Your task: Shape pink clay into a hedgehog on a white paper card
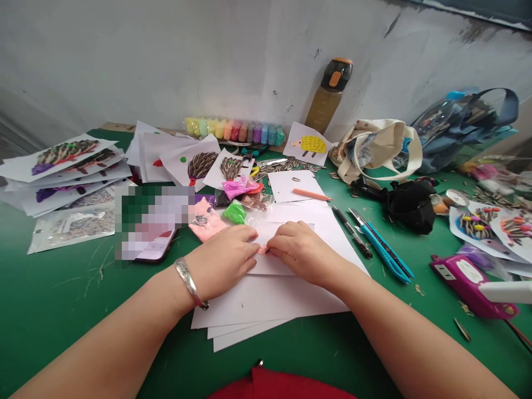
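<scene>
My left hand (228,256), with a silver bangle on its wrist, rests on white paper (266,299). Its fingers are drawn together, and their tips touch a small piece of pink clay (262,250). From the other side comes my right hand (305,250), thumb and fingers closed in a pinch. A small dark piece, seemingly a sunflower seed (268,251), shows at its fingertips against the clay. Part of the clay is hidden by the fingers. Just beyond lie opened packets of green clay (235,212), peach clay (206,219) and magenta clay (239,187).
To the right lie a black pen (352,231), a blue utility knife (381,246) and a purple glue gun (474,285). A phone (155,246) and stacked seed pictures (66,160) are left. Behind are loose sunflower seeds (286,165), a bottle (326,100) and a cloth bag (378,147).
</scene>
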Demonstrator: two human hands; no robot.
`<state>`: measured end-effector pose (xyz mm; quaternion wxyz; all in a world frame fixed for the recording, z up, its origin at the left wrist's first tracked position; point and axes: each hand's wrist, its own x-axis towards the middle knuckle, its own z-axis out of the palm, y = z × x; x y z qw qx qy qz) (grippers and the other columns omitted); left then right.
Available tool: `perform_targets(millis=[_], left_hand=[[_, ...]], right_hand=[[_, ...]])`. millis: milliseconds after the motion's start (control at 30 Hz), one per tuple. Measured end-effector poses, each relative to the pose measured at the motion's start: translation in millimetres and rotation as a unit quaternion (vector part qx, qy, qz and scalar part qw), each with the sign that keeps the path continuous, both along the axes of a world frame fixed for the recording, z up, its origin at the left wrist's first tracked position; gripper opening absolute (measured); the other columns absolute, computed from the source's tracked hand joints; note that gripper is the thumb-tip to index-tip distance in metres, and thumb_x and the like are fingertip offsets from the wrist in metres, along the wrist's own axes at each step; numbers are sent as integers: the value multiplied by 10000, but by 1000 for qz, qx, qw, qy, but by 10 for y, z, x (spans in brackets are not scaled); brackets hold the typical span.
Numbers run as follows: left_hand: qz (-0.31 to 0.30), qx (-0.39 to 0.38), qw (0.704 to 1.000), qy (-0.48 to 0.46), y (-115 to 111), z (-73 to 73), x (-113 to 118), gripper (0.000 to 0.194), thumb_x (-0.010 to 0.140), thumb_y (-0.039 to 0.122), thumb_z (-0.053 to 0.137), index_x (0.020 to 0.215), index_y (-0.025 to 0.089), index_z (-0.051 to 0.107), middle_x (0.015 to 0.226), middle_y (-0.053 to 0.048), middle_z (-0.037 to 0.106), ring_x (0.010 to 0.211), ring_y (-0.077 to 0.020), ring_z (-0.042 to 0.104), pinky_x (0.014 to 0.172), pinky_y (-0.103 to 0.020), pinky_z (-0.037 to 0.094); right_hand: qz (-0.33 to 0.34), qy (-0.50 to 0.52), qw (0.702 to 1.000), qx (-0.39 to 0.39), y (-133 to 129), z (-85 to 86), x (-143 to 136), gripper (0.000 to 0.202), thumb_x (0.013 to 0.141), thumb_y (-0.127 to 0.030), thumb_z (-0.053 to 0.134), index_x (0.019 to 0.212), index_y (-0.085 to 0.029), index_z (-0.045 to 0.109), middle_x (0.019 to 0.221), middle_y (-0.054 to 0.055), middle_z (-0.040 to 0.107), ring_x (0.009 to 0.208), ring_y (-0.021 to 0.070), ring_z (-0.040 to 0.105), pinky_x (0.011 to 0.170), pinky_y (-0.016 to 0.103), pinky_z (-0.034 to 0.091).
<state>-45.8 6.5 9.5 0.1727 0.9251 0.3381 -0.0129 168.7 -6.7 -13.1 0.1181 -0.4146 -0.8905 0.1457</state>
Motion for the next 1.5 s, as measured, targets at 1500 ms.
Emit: perform_targets(millis=[1500], left_hand=[[8,-8,1000,9,-3,18,8,211,955,159,503,984,142,711,1045,-109,597,998,-248,566,887,-383,478]], right_hand=[[6,11,1000,-11,-12,23,5,223,979,-167,541,922,-189,756,850,62,680,857,197,582,744,317,334]])
